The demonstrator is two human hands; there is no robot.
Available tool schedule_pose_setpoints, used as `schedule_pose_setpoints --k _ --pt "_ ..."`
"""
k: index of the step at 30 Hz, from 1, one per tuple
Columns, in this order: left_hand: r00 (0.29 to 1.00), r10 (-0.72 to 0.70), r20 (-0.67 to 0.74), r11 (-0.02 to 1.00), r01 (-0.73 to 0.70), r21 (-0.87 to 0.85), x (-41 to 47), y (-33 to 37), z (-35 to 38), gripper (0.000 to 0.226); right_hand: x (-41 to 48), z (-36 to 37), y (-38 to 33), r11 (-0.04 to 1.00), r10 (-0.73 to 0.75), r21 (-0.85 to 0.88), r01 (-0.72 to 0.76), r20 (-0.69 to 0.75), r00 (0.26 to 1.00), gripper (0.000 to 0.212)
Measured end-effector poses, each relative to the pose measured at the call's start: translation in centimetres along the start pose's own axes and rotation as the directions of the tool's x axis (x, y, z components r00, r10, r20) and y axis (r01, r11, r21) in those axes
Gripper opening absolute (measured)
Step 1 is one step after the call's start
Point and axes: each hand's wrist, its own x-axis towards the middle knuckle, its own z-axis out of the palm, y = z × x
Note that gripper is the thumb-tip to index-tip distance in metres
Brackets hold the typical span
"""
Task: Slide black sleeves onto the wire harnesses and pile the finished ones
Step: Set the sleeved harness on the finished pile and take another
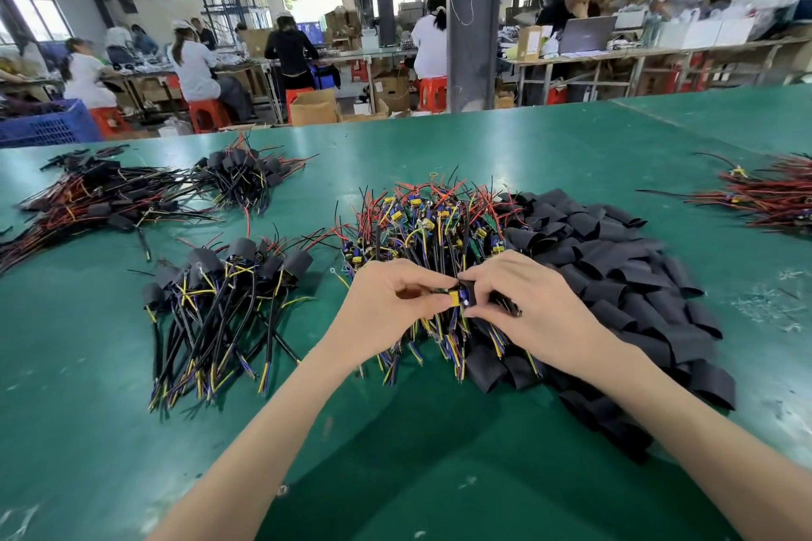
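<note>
Small wire harness (457,298), yellow part on a green board, pinched mid-desk in front of the unsleeved heap (430,224). Left hand (386,299) pinching the board end, right hand (523,307) gripping a black sleeve (501,303) against it. Loose sleeves (615,268) right, finished pile (228,290) left, bare green desk (395,452) nearest.

Table (439,474): green mat, smooth, faint sheen, scuffed with pale marks.
Sleeves (615,259): black, matt, thin pliable plastic.
Harnesses (422,224): glossy plastic-coated wires; bare metal tips and ring terminals; shiny yellow parts.
Crate (48,125): blue plastic, latticed.
Stools (210,114): red plastic, smooth.
Boxes (313,108): brown cardboard, matt.
Laptop (586,33): grey, matt lid.
Pillar (474,13): dark, dull finish.
</note>
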Motion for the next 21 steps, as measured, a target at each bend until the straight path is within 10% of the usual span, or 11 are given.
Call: schedule_pose_setpoints --k 21 --pt "0.997 -0.021 -0.068 0.998 0.017 -0.057 -0.3 -0.1 1.0 0.043 0.0 0.7 -1.3 0.987 -0.091 -0.128 0.096 0.041 0.995 0.016"
